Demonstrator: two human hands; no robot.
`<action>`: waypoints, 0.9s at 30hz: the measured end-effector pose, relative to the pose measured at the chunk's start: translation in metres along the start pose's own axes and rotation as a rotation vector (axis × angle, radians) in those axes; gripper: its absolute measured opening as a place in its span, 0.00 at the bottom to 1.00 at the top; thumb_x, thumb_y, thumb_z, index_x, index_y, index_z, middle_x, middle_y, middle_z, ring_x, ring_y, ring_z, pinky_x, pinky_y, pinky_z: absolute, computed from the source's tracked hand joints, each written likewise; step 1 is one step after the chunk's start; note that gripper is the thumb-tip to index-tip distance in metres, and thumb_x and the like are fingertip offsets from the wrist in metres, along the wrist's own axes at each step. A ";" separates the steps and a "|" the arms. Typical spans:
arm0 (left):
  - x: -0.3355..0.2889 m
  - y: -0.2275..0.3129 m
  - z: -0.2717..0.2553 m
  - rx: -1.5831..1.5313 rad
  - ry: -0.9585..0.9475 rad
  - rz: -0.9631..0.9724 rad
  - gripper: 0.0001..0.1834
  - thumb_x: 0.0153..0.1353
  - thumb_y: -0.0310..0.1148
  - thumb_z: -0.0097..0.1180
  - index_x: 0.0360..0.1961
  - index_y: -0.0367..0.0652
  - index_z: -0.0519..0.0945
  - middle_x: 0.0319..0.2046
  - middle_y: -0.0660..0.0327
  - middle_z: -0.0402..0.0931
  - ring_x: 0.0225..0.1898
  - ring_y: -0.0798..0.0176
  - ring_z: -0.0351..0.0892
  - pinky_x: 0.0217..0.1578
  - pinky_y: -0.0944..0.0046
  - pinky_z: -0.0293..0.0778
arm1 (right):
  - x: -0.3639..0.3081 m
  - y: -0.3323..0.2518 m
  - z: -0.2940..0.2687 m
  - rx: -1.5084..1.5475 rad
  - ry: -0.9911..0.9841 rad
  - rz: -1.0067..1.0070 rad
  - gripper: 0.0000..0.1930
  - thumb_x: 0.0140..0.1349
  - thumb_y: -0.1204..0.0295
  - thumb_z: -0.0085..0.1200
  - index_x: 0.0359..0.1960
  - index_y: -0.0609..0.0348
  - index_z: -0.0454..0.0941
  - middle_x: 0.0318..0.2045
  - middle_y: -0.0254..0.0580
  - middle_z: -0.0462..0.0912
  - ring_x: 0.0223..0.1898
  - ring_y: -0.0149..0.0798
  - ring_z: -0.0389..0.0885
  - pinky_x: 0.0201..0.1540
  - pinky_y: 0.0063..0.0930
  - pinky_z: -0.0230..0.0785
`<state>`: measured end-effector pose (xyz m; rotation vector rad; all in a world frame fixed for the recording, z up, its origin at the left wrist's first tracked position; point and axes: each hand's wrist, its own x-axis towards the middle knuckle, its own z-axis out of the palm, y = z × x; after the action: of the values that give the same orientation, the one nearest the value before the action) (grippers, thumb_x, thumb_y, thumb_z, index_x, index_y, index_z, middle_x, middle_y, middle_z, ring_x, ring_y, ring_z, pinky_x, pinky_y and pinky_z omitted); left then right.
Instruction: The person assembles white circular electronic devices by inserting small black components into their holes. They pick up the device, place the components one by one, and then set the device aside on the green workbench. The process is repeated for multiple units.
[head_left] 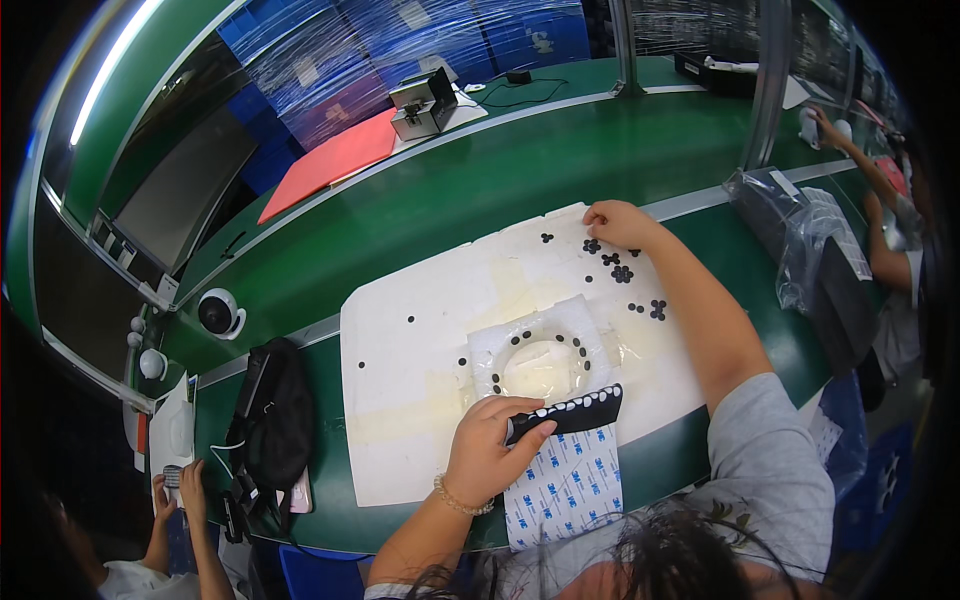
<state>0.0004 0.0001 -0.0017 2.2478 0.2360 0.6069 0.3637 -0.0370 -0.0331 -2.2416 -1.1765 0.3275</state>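
Observation:
My left hand (487, 445), with a beaded bracelet at the wrist, pinches a sheet of black adhesive pads (580, 411). The sheet is bent over, showing a row of white round spots along its fold; its white backing with blue print (562, 490) hangs below. At the far edge of a white board (400, 410), my right hand (622, 224) has its fingers curled together beside a cluster of small black round pads (592, 246). Whatever its fingertips hold is hidden. A white foam frame (483, 345) with a round opening lies mid-board, black pads spaced around the opening.
A black bag (272, 410) lies left of the board. A white round camera-like device (220, 314) stands behind it. Clear plastic bags and dark packaging (800, 235) lie at right. A metal box (420, 105) and red sheet (330, 160) sit on the back shelf. Co-workers' hands (180, 490) show at both sides.

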 end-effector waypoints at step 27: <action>0.001 0.000 0.000 -0.004 -0.003 0.012 0.12 0.49 0.33 0.61 0.31 0.35 0.79 0.31 0.56 0.79 0.34 0.56 0.76 0.38 0.63 0.70 | 0.003 0.008 0.002 -0.016 0.020 -0.035 0.15 0.51 0.75 0.44 0.41 0.55 0.76 0.33 0.38 0.78 0.36 0.38 0.76 0.39 0.28 0.68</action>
<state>0.0010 0.0007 -0.0018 2.2477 0.2197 0.6098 0.3701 -0.0381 -0.0393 -2.2300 -1.2103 0.2829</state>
